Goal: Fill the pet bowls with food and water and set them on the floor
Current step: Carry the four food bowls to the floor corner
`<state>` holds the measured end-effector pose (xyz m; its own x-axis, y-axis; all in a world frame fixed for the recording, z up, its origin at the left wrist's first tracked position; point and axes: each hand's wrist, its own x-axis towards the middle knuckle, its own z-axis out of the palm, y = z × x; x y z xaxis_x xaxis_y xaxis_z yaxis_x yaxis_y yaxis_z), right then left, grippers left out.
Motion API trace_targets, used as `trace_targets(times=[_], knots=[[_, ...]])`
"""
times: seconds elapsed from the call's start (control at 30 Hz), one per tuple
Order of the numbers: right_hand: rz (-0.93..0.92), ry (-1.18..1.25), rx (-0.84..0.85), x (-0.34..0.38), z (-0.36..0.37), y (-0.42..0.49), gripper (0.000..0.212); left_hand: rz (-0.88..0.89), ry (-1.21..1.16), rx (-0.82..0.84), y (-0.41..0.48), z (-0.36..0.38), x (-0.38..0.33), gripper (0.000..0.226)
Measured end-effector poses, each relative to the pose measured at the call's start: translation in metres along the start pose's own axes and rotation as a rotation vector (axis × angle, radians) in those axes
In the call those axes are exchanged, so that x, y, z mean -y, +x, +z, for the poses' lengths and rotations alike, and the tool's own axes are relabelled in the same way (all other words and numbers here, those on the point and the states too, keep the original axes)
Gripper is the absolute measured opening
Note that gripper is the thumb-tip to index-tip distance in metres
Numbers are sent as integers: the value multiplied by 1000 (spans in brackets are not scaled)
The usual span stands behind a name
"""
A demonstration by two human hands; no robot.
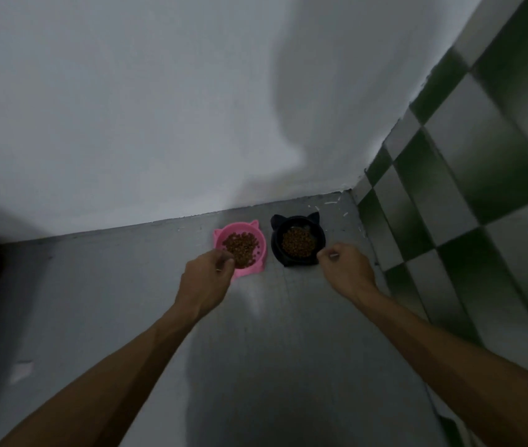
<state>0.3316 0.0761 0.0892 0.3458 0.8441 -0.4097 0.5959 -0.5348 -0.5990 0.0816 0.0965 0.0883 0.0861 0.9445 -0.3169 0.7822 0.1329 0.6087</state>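
We are seeing a pink cat-eared plastic bowl [239, 226] and a black cat-eared plastic bowl [298, 261], both looking smooth and moulded. The brown dry kibble [241, 248] in them is looking matt and grainy. The grey floor [256, 321] is giving back a dull sheen, the white painted wall [159, 124] is reading matt, and the green-and-white checked wall tiles [469, 188] are gleaming glossy.
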Motion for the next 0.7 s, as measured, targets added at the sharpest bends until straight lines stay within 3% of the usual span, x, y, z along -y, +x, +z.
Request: trace_targets(times=[0.23, 0.47, 0.7], knots=[[-31, -65, 189, 93, -104, -101, 18, 97, 79, 185, -73, -126, -110, 29], [12, 34, 215, 188, -230, -215, 14, 197, 124, 270, -148, -257, -225, 27], [79, 37, 149, 235, -325, -321, 19, 399, 174, 428, -201, -328, -311, 23]])
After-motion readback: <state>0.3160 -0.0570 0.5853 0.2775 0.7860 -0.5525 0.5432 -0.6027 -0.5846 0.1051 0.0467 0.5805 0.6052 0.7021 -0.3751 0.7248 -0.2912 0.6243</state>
